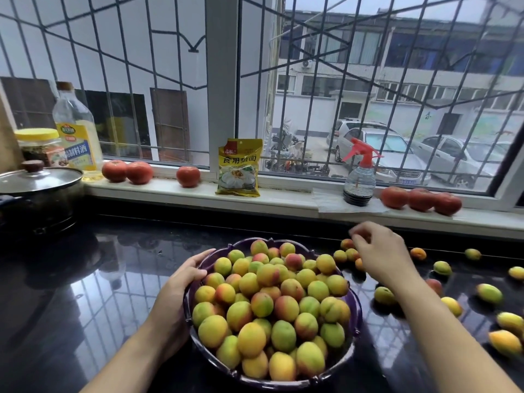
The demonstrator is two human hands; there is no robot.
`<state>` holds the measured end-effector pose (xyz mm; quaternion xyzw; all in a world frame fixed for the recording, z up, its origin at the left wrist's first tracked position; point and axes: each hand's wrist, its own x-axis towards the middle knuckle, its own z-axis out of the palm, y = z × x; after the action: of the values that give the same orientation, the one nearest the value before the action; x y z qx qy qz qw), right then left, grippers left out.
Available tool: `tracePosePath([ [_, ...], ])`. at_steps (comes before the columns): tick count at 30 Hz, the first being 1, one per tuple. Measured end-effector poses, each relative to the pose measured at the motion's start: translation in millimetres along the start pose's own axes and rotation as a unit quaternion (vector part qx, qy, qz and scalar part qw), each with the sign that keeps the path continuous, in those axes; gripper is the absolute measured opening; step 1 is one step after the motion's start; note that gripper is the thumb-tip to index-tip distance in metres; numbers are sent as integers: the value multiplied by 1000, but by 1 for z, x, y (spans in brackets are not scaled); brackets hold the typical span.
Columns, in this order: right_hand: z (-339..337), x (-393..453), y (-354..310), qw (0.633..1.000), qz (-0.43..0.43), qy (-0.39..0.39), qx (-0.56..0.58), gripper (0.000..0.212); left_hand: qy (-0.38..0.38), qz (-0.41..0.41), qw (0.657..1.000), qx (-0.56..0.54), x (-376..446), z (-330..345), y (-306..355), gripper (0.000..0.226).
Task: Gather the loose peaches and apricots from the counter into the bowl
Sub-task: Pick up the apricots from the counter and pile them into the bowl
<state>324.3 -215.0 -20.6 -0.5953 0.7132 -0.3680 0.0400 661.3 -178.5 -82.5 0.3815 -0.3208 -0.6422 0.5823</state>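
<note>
Black polished stone is the counter (pixel 85 293) you work on, and it reflects the window bars, so a small fruit on it is easy to overlook. At the far left a pot with a glass lid (pixel 39 177) stands well apart from your work.

Your left hand (pixel 181 282) grips the left rim of the purple bowl (pixel 357 316), fingers curled over the edge and touching the fruit inside. Keep this hold firm, because the bowl is heaped above its rim and I judge that a push could send fruit rolling out.

Your right hand (pixel 380 251) is beyond the bowl's right side, fingers curled around a small fruit (pixel 361 236), over a little cluster of apricots (pixel 346 254) just beside the bowl. The hand is blurred, so I cannot say how securely it pinches. Set each fruit down into a low gap of the heap, do not drop it on the top.

More loose fruit (pixel 489 293) is scattered to the right, up to the frame's edge. Begin with the near cluster, then sweep rightward.

For room: the counter left of the bowl is free, so you may slide the bowl there only if needed. Behind, the windowsill (pixel 283 198) carries tomatoes (pixel 421 199) and a spray bottle (pixel 359 180); keep your elbow low there.
</note>
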Motion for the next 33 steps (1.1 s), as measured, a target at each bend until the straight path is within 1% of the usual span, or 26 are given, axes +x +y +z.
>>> tracePosePath([
  [1, 4, 3, 18, 998, 39, 7, -52, 15, -1, 0, 1000, 1, 0, 0, 0, 49],
  [3, 12, 4, 42, 990, 83, 1, -114, 23, -4, -1, 1000, 2, 0, 0, 0, 48],
  [4, 15, 5, 50, 987, 94, -12, -132, 31, -4, -1, 1000, 1, 0, 0, 0, 47],
  [6, 19, 5, 56, 978, 101, -60, -173, 52, -5, 0, 1000, -1, 0, 0, 0, 48],
  [8, 21, 4, 54, 967, 102, -103, -208, 64, -5, 2, 1000, -1, -1, 0, 0, 50],
  [11, 23, 2, 52, 961, 88, -100, -242, 62, -8, 2, 1000, 1, -1, 0, -1, 49],
  [15, 26, 1, 46, 963, 76, -70, -247, 39, -5, 2, 1000, -2, 0, 1, 0, 50],
  [16, 25, 2, 45, 967, 76, -68, -235, 35, -5, 2, 1000, -2, 0, 1, 0, 49],
  [18, 20, 4, 40, 977, 79, -72, -183, 36, -6, 0, 1000, 0, 1, 0, -1, 47],
  [19, 15, 8, 39, 983, 81, -71, -145, 36, -5, 0, 1000, 1, 1, 0, -1, 47],
  [21, 3, 13, 32, 993, 82, -66, -50, 26, -5, 1, 1000, 4, 0, 0, -1, 48],
  [22, -4, 14, 27, 994, 80, -73, 13, 21, -7, 2, 1000, 5, 0, 0, -1, 47],
  [23, -10, 14, 21, 990, 74, -84, 85, 20, -8, 2, 1000, 7, 0, 0, 0, 46],
  [25, -22, 9, 4, 972, 45, -123, 196, 16, -9, 2, 1000, 10, -1, 0, 0, 45],
  [27, -32, -2, -16, 957, -9, -175, 233, 12, -10, 1, 1000, 12, -2, 0, 1, 45],
  [30, -31, -16, -39, 942, -72, -246, 218, 19, -10, 0, 1000, 11, -2, 1, 1, 46],
  [31, -28, -20, -45, 940, -79, -261, 206, 23, -9, 0, 1000, 10, -2, 1, 1, 46],
  [33, -15, -24, -52, 945, -95, -260, 174, 28, -10, 0, 1000, 9, -2, 1, 1, 46],
])
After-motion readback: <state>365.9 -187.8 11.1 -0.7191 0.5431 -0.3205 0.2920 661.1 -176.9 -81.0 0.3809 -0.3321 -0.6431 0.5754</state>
